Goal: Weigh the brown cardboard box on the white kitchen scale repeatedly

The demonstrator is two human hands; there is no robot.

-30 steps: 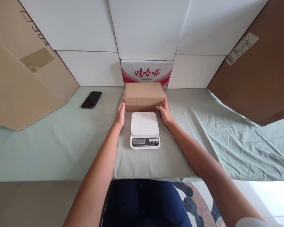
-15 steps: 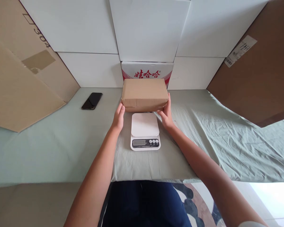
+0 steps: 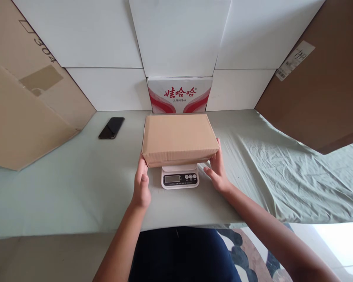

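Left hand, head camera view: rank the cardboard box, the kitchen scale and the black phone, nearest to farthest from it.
From the left hand:
1. Cardboard box: touching, the hand's fingers on its left end.
2. Kitchen scale: just right of the hand, under the box.
3. Black phone: far back-left on the green cloth.

We are reaching both bare forearms forward from the lower edge of the view, angling them inward toward each other. Our left hand (image 3: pixel 141 184) is standing on edge, thumb up, fingers (image 3: pixel 141 163) extending forward and pressing inward at the tips. Our right hand (image 3: pixel 217 172) is mirroring it, palm facing left, fingers (image 3: pixel 217 156) spreading loosely upward, wrist bending slightly outward.
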